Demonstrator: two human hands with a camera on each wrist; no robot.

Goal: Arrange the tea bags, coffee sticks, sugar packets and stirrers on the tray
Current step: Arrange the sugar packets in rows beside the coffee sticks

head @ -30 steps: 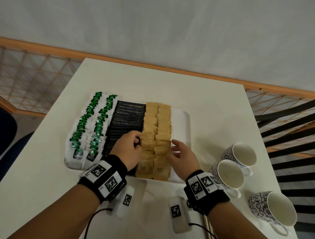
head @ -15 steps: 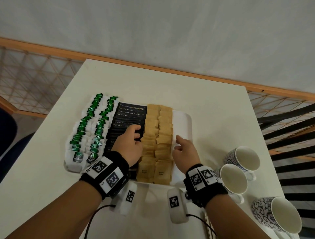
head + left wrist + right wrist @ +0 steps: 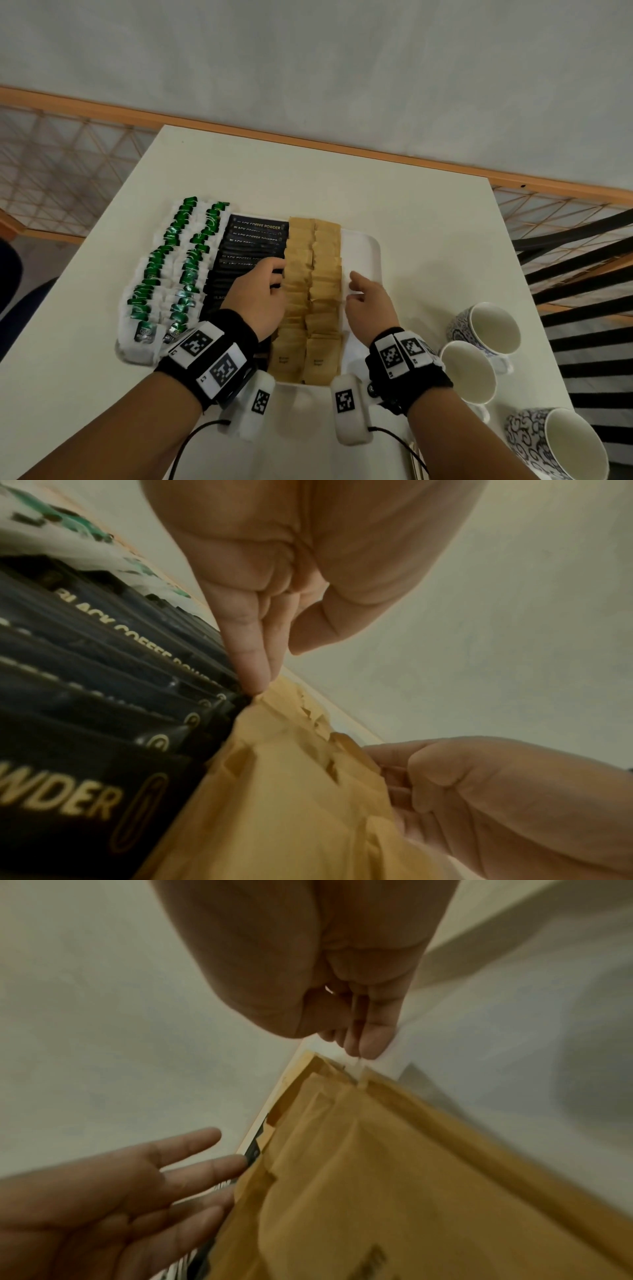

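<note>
Currently squaring the sugar packets (image 3: 310, 294), two brown columns mid-tray (image 3: 364, 246) beside the coffee sticks (image 3: 251, 246). Left hand (image 3: 258, 301) and right hand (image 3: 368, 305) flank them, each grip open, fingers extended, holding nothing. Next, probably: stirrers, not visible on the worktop (image 3: 411, 205).

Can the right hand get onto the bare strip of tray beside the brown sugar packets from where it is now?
Probably yes. The right hand hovers at the white strip of tray, right of the brown sugar packets, and nothing lies on that strip. The cups stand further right, out of the way.
</note>
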